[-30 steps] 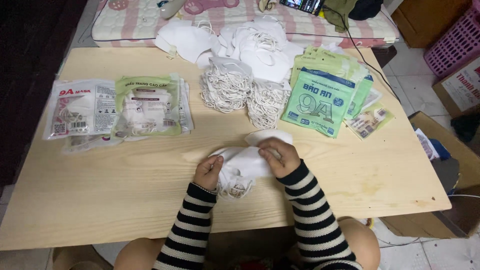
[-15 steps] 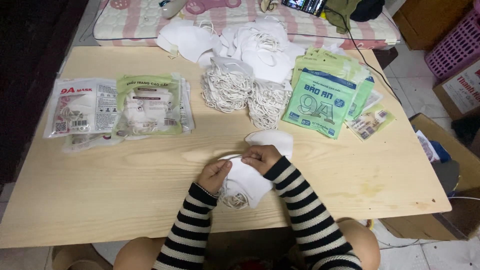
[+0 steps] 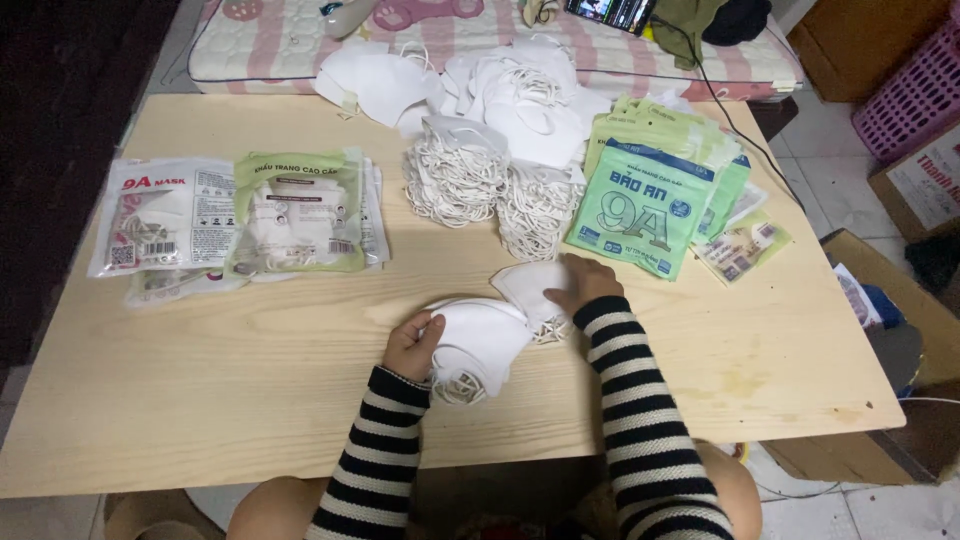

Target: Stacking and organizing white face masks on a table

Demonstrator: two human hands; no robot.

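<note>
Down on the near edge of the wooden table, both hands are busy with white face masks. The left hand is curled, fingers closed around the left edge of a small stack of white masks, thumb pressed on top; the elastic loops spill out beneath the stack toward the person. The right hand lies flatter, fingers bent down onto a second white mask that sits just beside the stack, on its far right side, the two overlapping at the edge. Whether the right hand truly pinches that mask or only presses it to the table, I cannot tell. Both sleeves are striped black and white.

Farther back, in the middle of the table, lie two heaps of bundled masks with tangled white ear loops, touching one another. Behind those, a loose pile of white masks spreads to the far edge. To the right of the right hand sits a fanned stack of green printed pouches, with a few smaller packets at its right. On the left side, well apart from the hands, lie filled packs: a clear white one and a green-topped one, overlapping side by side. Past the table's far edge is a pink-striped mattress, and a pink basket stands at the upper right.
</note>
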